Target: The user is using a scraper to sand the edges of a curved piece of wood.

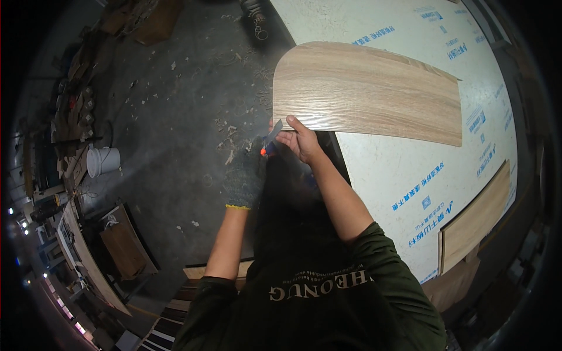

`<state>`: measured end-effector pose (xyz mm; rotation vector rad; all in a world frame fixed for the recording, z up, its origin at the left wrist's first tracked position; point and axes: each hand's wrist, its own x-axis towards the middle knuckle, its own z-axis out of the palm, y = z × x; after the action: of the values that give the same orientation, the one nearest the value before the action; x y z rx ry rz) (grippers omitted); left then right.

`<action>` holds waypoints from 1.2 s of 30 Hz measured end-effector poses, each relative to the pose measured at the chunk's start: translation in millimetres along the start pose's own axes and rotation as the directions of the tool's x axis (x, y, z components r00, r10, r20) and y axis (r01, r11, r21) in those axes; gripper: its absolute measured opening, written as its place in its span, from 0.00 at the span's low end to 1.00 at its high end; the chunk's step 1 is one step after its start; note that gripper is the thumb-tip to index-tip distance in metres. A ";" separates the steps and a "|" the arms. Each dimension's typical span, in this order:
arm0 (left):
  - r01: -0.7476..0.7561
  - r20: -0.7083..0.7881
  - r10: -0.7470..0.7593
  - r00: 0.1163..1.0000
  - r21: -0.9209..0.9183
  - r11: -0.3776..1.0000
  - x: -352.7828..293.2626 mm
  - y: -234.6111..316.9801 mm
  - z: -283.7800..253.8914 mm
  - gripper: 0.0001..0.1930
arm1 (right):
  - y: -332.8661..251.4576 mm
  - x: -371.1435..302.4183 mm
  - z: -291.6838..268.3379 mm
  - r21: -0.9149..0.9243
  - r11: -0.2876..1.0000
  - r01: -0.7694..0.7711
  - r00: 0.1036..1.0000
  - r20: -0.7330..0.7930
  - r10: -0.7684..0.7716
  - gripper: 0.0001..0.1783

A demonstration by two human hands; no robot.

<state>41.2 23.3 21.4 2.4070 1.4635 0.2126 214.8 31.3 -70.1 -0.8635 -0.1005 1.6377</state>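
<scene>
R hand (300, 142) grips blade (273, 136) at wood panel (366, 93); L hand (246, 175) gloved.

floor (175, 105): dark concrete, wood shavings left of fingers | white bucket (102, 161) far left | dim light

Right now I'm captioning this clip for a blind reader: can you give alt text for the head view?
A bare right hand holds a small blade at the edge of a wood-grain panel lying on a white sheet. The gloved left hand is beside it, over a dusty floor with shavings.
</scene>
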 end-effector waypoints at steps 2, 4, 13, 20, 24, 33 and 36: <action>-0.067 -0.002 0.068 0.998 0.029 0.997 8.4 -0.9 -3.5 0.22 | 4.6 6.3 -7.5 0.040 0.999 -0.015 0.998 -0.067 0.017 0.25; -0.042 0.016 0.042 0.999 0.024 0.999 12.7 -7.4 -1.5 0.21 | 2.3 1.8 -0.8 0.044 0.999 -0.018 0.998 -0.051 0.021 0.24; -0.135 -0.015 0.137 0.990 0.100 0.986 49.5 -15.7 -2.9 0.17 | -1.0 -1.9 0.7 0.021 1.000 -0.020 0.999 -0.029 0.021 0.24; -0.205 -0.069 0.212 0.975 0.093 0.974 94.3 -28.3 -2.1 0.16 | -2.3 -1.6 0.6 -0.051 0.999 0.006 1.000 0.028 -0.004 0.26; -0.219 -0.033 0.224 0.974 0.120 0.968 128.7 -21.9 -10.4 0.16 | -1.0 -1.3 -4.2 -0.050 0.998 0.027 0.999 0.041 -0.024 0.27; -0.356 -0.128 0.366 0.922 0.096 0.930 166.0 -34.7 -9.6 0.16 | -9.7 -26.0 7.9 0.072 0.997 -0.042 0.999 -0.017 0.043 0.25; -0.389 -0.016 0.392 0.920 0.078 0.918 116.4 -33.6 -13.8 0.20 | -1.7 -70.4 -23.6 -0.048 0.980 -0.194 0.945 -0.277 0.173 0.24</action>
<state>63.2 143.1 18.6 2.7497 0.9998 0.2918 230.0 -39.3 -52.8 -1.1767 0.1148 1.6786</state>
